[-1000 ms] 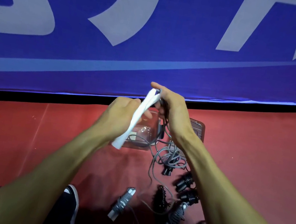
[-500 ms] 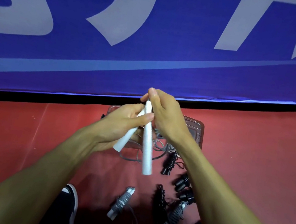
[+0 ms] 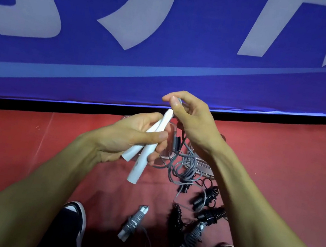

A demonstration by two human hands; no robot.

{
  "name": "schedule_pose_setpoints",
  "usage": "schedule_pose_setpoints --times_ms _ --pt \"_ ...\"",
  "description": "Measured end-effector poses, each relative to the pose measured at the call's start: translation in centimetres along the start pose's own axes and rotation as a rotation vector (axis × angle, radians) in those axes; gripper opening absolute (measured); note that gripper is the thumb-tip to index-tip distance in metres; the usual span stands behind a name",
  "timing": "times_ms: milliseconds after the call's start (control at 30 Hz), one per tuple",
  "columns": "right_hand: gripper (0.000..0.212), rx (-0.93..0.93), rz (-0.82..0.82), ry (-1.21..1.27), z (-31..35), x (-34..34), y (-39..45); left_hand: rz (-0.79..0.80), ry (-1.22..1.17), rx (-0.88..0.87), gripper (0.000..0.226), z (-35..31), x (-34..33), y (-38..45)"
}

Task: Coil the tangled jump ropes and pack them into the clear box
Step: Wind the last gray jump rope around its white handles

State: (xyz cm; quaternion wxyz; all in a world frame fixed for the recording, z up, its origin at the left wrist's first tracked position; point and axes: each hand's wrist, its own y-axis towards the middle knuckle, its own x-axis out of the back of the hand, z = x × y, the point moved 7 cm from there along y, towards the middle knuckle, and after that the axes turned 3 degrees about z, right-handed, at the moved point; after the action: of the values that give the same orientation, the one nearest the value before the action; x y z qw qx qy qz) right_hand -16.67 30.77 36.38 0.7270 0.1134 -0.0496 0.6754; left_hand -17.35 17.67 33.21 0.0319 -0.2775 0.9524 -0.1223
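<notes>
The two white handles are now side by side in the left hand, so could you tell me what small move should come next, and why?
Probably start winding the grey cord around the white handles. The left hand clamps both handles together, the right hand pinches the cord at their top end, and the rest hangs loose over the clear box.

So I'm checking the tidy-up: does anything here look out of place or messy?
Yes. The grey cord hangs in a loose tangle over the clear box, spilling onto the red floor. The left hand holds both white handles; the right hand pinches the cord's top end. Several wound ropes lie outside the box.
</notes>
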Motion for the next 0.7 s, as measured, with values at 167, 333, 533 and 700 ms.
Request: schedule_pose_setpoints --times_ms 167,333,533,700 --pt "0.017 -0.045 -0.036 0.029 -0.3 0.6 0.1 0.016 -0.023 0.019 0.023 0.2 0.6 -0.2" --pt "0.017 -0.081 -0.076 -0.03 -0.7 0.5 0.1 0.019 -0.09 0.055 0.021 -0.1 -0.2 -0.5" --pt "0.042 -0.122 -0.138 -0.544 -0.8 0.9 -0.3 -0.228 0.239 0.011 0.026 0.2 0.9 0.5" --pt "0.055 -0.268 -0.058 -0.591 -2.0 0.7 -0.6 -0.52 0.804 0.041 0.035 -0.2 1.2 -0.3"
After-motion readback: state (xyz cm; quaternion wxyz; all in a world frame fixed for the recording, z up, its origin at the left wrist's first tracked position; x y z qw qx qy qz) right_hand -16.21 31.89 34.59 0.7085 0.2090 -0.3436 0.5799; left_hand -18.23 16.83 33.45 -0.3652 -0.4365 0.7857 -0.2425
